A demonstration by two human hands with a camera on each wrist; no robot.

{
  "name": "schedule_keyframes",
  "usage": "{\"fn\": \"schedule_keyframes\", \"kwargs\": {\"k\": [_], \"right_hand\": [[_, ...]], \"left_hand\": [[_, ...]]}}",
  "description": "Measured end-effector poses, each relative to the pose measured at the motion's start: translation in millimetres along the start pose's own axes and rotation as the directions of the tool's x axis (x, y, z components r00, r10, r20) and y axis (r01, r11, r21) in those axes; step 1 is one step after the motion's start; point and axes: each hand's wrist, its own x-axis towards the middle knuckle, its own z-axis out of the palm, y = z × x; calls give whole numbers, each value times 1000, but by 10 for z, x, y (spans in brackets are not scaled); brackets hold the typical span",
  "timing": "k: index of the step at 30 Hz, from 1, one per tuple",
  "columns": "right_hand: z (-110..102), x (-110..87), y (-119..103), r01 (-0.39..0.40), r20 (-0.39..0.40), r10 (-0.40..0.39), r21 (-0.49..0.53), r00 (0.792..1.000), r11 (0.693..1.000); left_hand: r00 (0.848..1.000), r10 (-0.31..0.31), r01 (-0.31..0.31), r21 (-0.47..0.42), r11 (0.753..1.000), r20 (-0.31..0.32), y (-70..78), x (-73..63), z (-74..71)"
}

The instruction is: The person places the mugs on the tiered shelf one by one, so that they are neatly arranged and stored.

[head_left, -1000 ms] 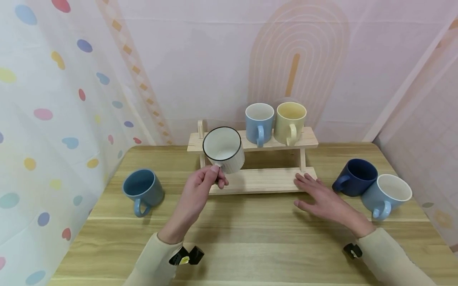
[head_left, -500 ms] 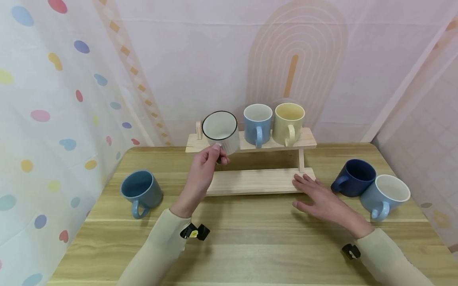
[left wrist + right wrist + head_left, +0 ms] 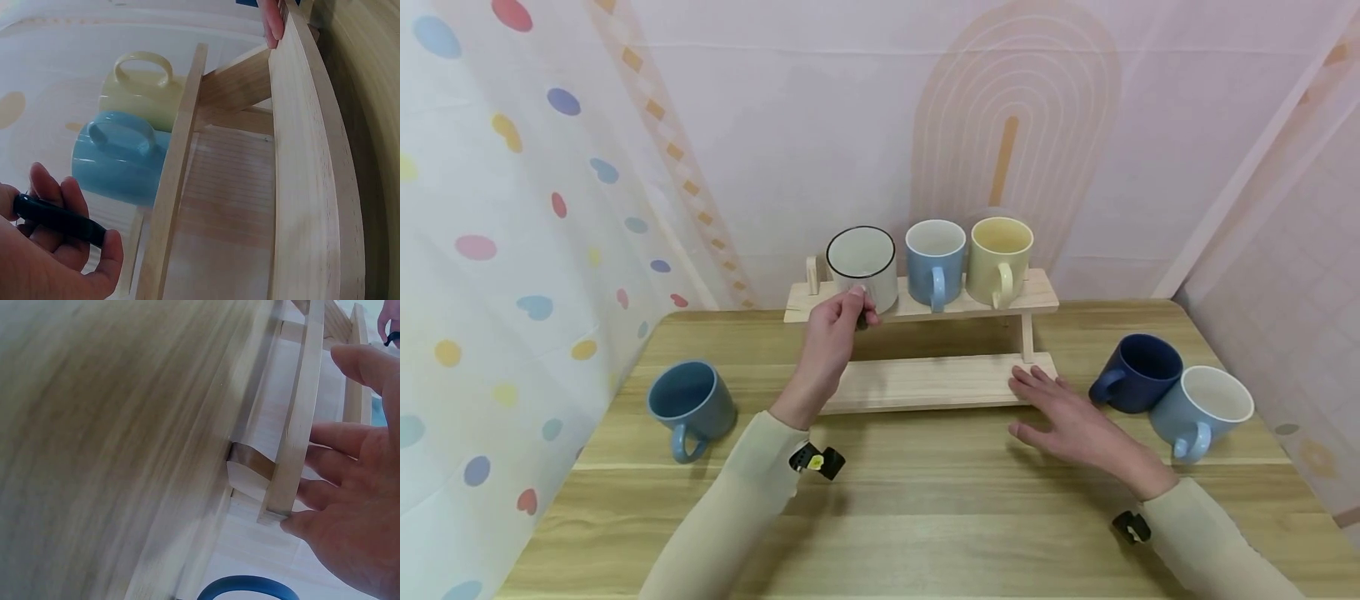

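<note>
A white mug [image 3: 880, 288] with a black rim is at the left end of the wooden two-tier rack's upper shelf [image 3: 801, 305], upright, its base right at the shelf. My left hand [image 3: 829, 335] pinches its handle, which shows dark in the left wrist view as a black mug handle [image 3: 59, 219] between thumb and fingers. To its right stand a light blue mug [image 3: 927, 279] and a pale yellow mug [image 3: 987, 279], handles facing me. My right hand [image 3: 1071, 423] rests with spread fingers on the right end of the lower shelf [image 3: 925, 381].
On the wooden table [image 3: 955, 533], a teal-blue mug [image 3: 711, 407] stands left of the rack. A navy mug [image 3: 1123, 398] and another light blue mug [image 3: 1172, 421] stand close together on the right. A patterned curtain [image 3: 790, 125] hangs behind.
My left hand has carried the white mug up and back from in front of the rack to the upper shelf, levelling it. My right hand has stayed on the lower shelf.
</note>
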Motion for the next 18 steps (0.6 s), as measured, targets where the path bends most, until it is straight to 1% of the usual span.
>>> {"fn": "schedule_keyframes", "kwargs": {"k": [6,12,18], "right_hand": [[-2,1,4,-3,4,3,8,1000,1000],[-9,2,-5,-1,4,1,8,1000,1000],[-8,6,-11,-5,3,5,4,1000,1000]], "left_hand": [[1000,-19,19,0,1000,-16,-18,66,30],[999,-27,28,9,1000,-30,-27,120,32],[998,-44,44,-8,999,-45,-13,168,34]]}}
